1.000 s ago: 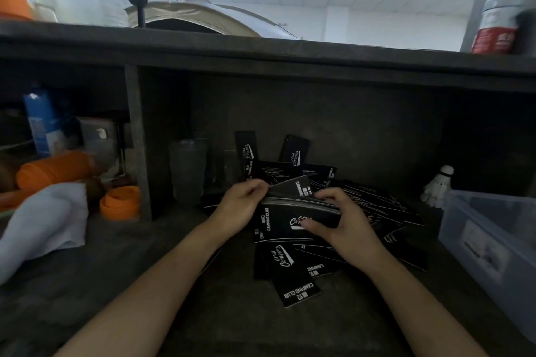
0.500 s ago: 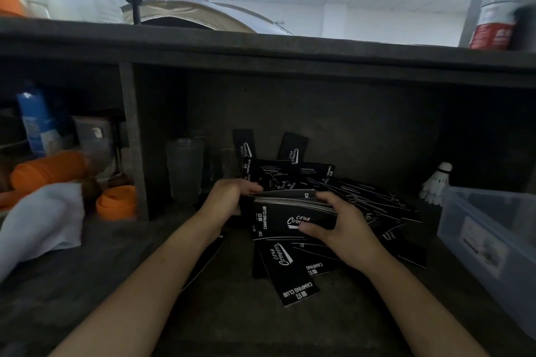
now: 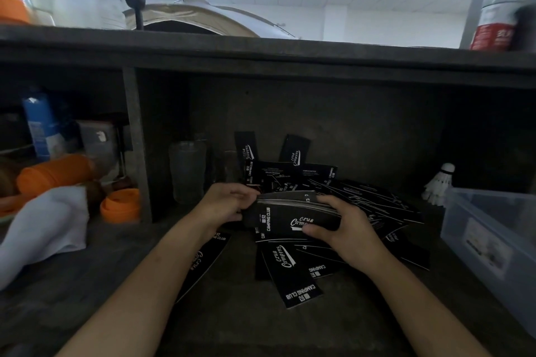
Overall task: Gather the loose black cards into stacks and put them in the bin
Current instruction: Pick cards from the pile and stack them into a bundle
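- The left hand (image 3: 226, 206) is gripping the left end of the stack (image 3: 290, 211), fingers curled round it. The right hand (image 3: 348, 226) is pinching the right end, thumb pressing on the printed near face and fingers wrapping over the top edge.
- The stack is being held just above the loose cards (image 3: 377, 206), which are lying spread across the middle of the counter.
- The stack is bowing between the two hands, so I judge that cards could be springing out of its middle if either grip is squeezing harder or slackening.
- Its top edges are looking uneven. Carrying it right before squaring it risks shedding cards back onto the pile.
- One card (image 3: 203, 261) is lying partly under the left forearm, and dragging that arm back could be sweeping it toward the near edge.
- Reaching for the cards leaning on the far wall (image 3: 246, 148) is bringing a hand near the clear glass (image 3: 187, 171), which could be tipping.
- The shuttlecock (image 3: 439, 185) is standing just beside the bin's (image 3: 464, 220) far left corner, where a low swing could be knocking it over.
- The overhead shelf board (image 3: 261, 58) is hanging over the far part of the counter, limiting how high the stack can be lifted there.
- The upright divider (image 3: 135, 139) is closing off the left side.
- Bare counter is showing near the forearms, and the way right to the bin is running over flat cards only.
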The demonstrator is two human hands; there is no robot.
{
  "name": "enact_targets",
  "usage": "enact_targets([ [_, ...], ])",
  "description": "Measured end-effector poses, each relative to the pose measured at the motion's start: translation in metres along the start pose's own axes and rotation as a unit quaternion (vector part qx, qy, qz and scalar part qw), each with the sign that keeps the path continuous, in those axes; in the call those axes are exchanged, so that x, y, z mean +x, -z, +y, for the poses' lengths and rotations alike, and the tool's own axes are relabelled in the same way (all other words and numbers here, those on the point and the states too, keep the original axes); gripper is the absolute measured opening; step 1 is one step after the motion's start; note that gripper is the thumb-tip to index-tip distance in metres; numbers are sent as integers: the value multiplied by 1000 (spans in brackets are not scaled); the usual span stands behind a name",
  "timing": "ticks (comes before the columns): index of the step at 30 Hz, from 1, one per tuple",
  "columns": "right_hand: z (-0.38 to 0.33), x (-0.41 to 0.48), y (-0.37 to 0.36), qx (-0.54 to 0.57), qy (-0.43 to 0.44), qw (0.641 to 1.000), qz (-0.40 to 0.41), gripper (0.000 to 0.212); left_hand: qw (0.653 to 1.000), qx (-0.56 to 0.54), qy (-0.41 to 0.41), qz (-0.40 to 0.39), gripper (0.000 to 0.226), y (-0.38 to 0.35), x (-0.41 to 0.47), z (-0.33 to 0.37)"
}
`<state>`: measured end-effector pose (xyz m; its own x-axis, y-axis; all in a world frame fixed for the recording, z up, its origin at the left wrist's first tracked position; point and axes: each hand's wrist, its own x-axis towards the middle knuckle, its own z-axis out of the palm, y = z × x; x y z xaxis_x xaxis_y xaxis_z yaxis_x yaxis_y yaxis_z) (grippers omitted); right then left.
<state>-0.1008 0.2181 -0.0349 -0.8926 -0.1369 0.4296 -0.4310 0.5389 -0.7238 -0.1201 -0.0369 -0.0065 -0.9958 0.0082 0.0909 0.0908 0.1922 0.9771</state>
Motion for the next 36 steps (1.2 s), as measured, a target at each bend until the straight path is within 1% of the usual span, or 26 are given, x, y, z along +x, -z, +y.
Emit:
enact_targets([
  [2,-1,-1,1,1,0,1000,-1,55,996,0,-54,65,14,0,3,-1],
  [3,-1,-1,1,2,-1,1000,-1,53,990,14,-95,105,15,2,5,-2],
  [5,-2,-1,1,1,-1,1000,-2,43,963,86,-185,177,19,8,11,-4],
  [7,-2,-1,1,-6,1,1000,-9,33,937,161,-232,207,20,10,12,-4],
  [9,-3,-1,1,-9,2,1000,-11,29,931,196,-239,193,18,10,12,-6],
  [10,-3,-1,1,-9,2,1000,-9,29,932,216,-237,171,17,9,12,-8],
  [12,-4,-2,1,-9,1,1000,-8,29,928,273,-233,100,13,9,13,-14],
  [14,-4,-2,1,-7,-1,1000,-11,28,904,361,-224,37,18,10,15,-21],
  [15,-4,-2,1,-4,-1,1000,-12,27,891,400,-213,24,22,12,16,-23],
  [16,-3,-1,1,-1,-3,1000,-14,26,888,413,-201,25,23,13,18,-23],
  [17,-2,-1,1,7,-5,1000,-14,25,897,396,-192,40,20,14,20,-23],
  [18,-2,0,1,19,-8,1000,-10,24,916,353,-178,65,17,13,21,-22],
  [20,-3,0,3,69,-27,997,10,21,961,202,-141,124,11,12,24,-18],
  [21,-4,0,4,109,-45,993,23,20,977,115,-122,130,10,9,22,-14],
  [22,-5,0,4,155,-64,985,32,20,987,44,-102,113,10,5,18,-10],
  [23,-7,0,5,201,-81,976,36,20,993,4,-90,76,11,-1,13,-6],
  [25,-11,0,4,280,-102,954,26,20,994,-15,-108,-19,15,-16,2,-1],
  [26,-13,0,3,311,-107,944,14,21,991,-18,-120,-54,16,-23,-1,1],
  [28,-18,-1,1,347,-116,930,-11,24,988,-49,-114,-95,22,-32,-4,2],
  [30,-21,-1,1,359,-119,925,-22,24,983,-80,-105,-129,26,-36,-4,-1],
  [32,-21,-1,1,354,-122,927,-14,23,979,-75,-94,-163,22,-36,-4,-4],
  [34,-20,-1,1,330,-117,936,19,22,981,-56,-87,-164,23,-34,-3,-3],
  [35,-19,-1,3,311,-112,943,43,23,984,-64,-87,-139,28,-32,-3,0],
  [36,-19,-1,4,283,-103,951,68,26,989,-90,-84,-87,37,-29,-1,2],
])
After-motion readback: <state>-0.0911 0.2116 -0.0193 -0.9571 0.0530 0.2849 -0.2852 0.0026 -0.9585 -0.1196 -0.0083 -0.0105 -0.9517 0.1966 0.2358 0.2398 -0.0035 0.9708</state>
